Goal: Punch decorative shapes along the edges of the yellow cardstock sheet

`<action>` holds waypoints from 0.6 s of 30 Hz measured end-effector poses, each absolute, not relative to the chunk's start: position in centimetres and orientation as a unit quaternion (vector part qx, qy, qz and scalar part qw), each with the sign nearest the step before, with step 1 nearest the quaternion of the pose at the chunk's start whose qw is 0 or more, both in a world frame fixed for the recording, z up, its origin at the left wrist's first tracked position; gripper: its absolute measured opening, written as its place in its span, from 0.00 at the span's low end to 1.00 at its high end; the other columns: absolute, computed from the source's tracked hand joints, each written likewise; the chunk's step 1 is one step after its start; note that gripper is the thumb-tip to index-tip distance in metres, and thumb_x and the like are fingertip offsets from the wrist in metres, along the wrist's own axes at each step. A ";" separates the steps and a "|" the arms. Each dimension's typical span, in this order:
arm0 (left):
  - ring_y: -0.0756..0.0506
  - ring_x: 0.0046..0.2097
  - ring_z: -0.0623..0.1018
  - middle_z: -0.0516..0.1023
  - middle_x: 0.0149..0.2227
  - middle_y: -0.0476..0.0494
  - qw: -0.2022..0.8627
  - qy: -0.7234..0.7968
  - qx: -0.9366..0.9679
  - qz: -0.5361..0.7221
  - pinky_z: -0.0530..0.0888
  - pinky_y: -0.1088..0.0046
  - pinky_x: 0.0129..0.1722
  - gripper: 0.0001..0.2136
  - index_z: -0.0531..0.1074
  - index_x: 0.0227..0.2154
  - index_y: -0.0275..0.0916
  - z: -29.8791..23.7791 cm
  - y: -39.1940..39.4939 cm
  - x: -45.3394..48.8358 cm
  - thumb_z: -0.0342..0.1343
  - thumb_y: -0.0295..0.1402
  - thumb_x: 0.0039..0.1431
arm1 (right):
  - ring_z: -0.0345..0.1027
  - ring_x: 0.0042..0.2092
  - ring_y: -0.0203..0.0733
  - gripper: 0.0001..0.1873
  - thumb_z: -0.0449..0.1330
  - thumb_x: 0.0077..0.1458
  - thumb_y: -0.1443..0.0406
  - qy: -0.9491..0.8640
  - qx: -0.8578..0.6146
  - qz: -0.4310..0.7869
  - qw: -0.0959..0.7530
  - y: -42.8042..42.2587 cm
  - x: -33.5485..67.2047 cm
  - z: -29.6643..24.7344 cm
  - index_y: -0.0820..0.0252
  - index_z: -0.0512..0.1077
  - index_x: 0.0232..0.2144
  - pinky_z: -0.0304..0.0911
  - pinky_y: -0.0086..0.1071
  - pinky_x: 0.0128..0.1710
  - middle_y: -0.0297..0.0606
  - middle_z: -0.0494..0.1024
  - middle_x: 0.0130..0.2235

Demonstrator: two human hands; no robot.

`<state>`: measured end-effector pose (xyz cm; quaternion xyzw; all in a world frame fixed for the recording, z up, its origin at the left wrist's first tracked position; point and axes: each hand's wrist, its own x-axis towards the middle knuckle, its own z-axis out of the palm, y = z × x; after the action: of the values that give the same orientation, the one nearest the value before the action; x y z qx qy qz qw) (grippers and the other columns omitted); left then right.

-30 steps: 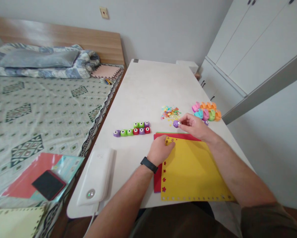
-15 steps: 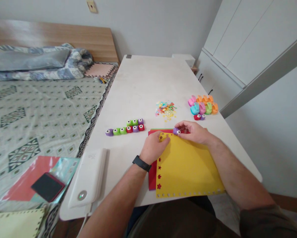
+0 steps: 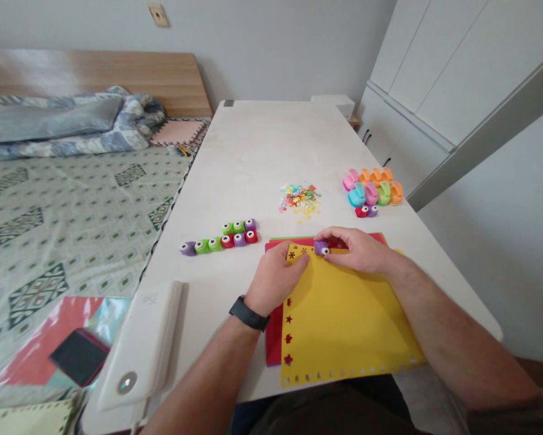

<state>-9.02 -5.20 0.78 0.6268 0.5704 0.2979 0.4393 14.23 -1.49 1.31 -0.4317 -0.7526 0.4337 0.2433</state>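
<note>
Purple punch (image 3: pixel 321 248) is at the top edge of the yellow sheet (image 3: pixel 348 314), toward its left corner, gripped between thumb and fingers of my right hand (image 3: pixel 355 249). Can't tell if the sheet edge is inside the slot. My left hand (image 3: pixel 276 275) holds that top left corner, thumb flat on top, other fingers mostly hidden; dark band (image 3: pixel 248 313) on that wrist. Sheet has cut-out shapes down the left side, a few at the top left, and a row of holes along the bottom edge. Under it: red sheet (image 3: pixel 274 338), sticking out left and at the top, with a sliver of green behind. Beyond the sheets, a loose pile of paper bits (image 3: pixel 301 198), mixed colors, yellow ones nearest me. Left of the pile, small punches (image 3: pixel 214 243) in two rows, green, purple and red, six in front, three behind. Right of the pile, bigger punches (image 3: pixel 370 192) in pink, orange, blue and green, with a small red and a purple one just in front. White box (image 3: pixel 139 347) with a round lit button at the table's near left. All of that is on the white table (image 3: pixel 271 139). Bed (image 3: pixel 85 199) alongside on the left.
</note>
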 end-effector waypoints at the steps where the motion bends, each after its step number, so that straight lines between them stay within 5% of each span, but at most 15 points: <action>1: 0.44 0.34 0.79 0.83 0.34 0.43 0.451 0.565 0.620 0.307 0.71 0.71 0.30 0.12 0.78 0.38 0.38 0.8 -5.2 -9.0 0.59 0.41 0.61 | 0.76 0.52 0.46 0.19 0.67 0.57 0.63 -0.751 -0.428 0.439 0.243 -1.6 14.2 1.3 0.55 0.76 0.52 0.69 0.43 0.57 0.40 0.80 0.52; 11: 0.46 0.32 0.81 0.83 0.35 0.42 0.663 0.490 0.460 0.329 0.76 0.71 0.30 0.16 0.76 0.44 0.37 1.7 -5.4 -8.0 0.63 0.42 0.58 | 0.75 0.49 0.44 0.16 0.65 0.60 0.63 -0.744 -0.422 0.455 0.249 -1.9 14.3 1.5 0.54 0.75 0.51 0.70 0.41 0.54 0.39 0.80 0.50; 18: 0.46 0.32 0.82 0.84 0.38 0.41 0.694 0.477 0.425 0.332 0.77 0.71 0.31 0.17 0.77 0.47 0.37 1.9 -5.6 -7.9 0.63 0.41 0.58 | 0.75 0.48 0.44 0.17 0.66 0.60 0.61 -0.724 -0.425 0.478 0.258 -1.9 14.4 1.4 0.55 0.76 0.51 0.71 0.42 0.53 0.40 0.80 0.50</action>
<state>-7.87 -5.58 1.94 0.4250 0.4766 0.3321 0.6943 14.38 -1.89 1.42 -0.4248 -0.7241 0.4785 0.2576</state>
